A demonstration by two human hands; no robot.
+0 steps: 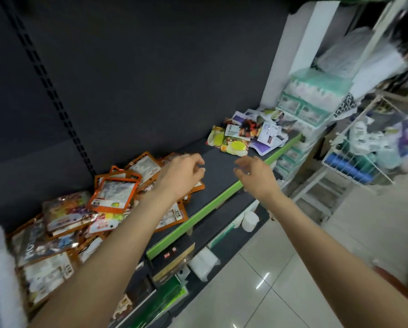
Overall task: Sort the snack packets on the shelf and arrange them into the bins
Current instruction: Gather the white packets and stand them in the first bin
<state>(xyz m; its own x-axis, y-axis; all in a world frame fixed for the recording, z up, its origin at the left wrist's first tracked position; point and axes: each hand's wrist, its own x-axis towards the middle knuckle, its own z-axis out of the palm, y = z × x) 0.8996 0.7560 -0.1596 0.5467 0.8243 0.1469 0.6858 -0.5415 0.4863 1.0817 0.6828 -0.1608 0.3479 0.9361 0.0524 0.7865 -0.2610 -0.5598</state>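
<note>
Snack packets lie in 2 heaps on the dark shelf [212, 159]: an orange heap [113, 197] at left and a mixed heap [248, 136] at right, well apart. The left hand [181, 176] hovers over the orange heap, fingers loosely curled, holding nothing. The right hand [257, 176] hovers above the green shelf edge [212, 207], fingers relaxed, also empty. Judged step: sorting, between picks. No bin can be identified. Next move likely requires reaching the mixed heap and gripping 1 packet.

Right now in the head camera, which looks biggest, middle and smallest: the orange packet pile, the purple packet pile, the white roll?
1. Orange packet pile, though it is nearest the camera.
2. Purple packet pile.
3. White roll.
</note>
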